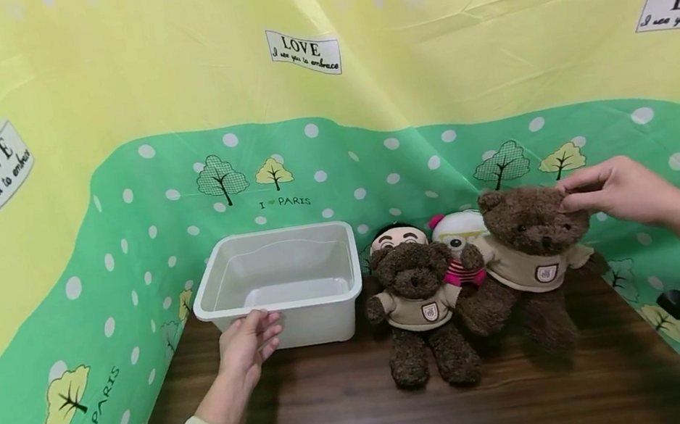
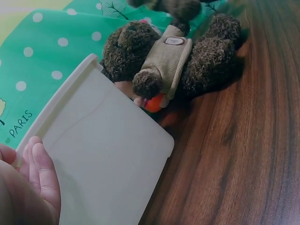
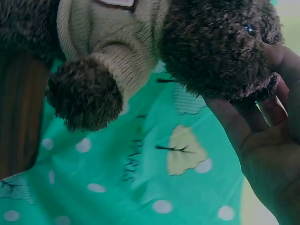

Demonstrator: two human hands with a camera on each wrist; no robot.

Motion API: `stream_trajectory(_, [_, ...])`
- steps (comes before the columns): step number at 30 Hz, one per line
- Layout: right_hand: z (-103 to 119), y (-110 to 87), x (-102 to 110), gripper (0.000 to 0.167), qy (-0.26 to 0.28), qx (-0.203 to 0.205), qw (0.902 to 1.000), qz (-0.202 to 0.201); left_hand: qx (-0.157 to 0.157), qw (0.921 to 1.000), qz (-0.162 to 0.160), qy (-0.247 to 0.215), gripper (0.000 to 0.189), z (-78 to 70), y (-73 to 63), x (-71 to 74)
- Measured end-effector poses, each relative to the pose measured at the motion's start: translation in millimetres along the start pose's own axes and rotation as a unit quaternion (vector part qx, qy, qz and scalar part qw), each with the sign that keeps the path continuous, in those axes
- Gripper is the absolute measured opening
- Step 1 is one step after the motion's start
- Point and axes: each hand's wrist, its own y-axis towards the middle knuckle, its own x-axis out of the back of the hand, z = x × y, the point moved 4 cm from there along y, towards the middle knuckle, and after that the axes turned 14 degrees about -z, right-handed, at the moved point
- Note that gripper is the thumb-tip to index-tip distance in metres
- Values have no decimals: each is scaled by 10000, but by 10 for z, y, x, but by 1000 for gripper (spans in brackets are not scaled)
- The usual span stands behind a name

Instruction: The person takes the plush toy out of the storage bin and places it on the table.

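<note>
My right hand [image 1: 630, 190] pinches the large brown teddy bear [image 1: 537, 234] by the side of its head, at the ear. This bear wears a beige knitted sweater with a badge, and its legs hang over the table. In the right wrist view its furry head [image 3: 220, 47] lies between thumb and fingers [image 3: 229, 119]. With my left hand [image 1: 248, 346] I grip the front rim of a pale grey plastic bin [image 1: 323, 321], thumb at the rim and fingers along the outside wall. The bin's inside, seen from the head view, holds nothing.
A smaller teddy bear [image 1: 421, 310] in a matching sweater sits right of the bin. Behind it are a black-haired doll [image 1: 396, 235] and a white-headed plush toy [image 1: 457, 224], both partly hidden. A patterned cloth [image 1: 280, 162] surrounds the dark wooden table [image 1: 371, 420].
</note>
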Motion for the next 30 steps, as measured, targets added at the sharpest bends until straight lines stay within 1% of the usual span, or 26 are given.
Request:
stream_trajectory(6, [-247, -61, -241, 31, 170, 134, 9995, 213, 24, 10000, -54, 17, 22, 18, -1, -1])
stream_trajectory(9, [-316, -78, -380, 31, 308, 124, 9990, 282, 24, 10000, -72, 23, 22, 23, -2, 2])
stream_trajectory(14, [-390, -68, -644, 34, 424, 60, 9981, 437, -3, 10000, -26, 51, 25, 17, -6, 0])
stream_trajectory(18, [-429, -67, -842, 36, 551, -127, 9963, 653, 23, 10000, -12, 48, 26, 44, 6, 1])
stream_trajectory(24, [-534, -119, -1049, 33, 917, -187, 9927, 759, -42, 9999, -93, 114, 24, 89, 16, 4])
stream_trajectory(27, [-575, -127, -1121, 35, 1117, -376, 9892, 869, -60, 9999, -98, 88, 23, 72, 17, 9])
stream_trajectory(30, [-607, -124, -1181, 43, 1263, -625, 9842, 1075, -97, 9999, -87, 67, 24, 37, 19, 10])
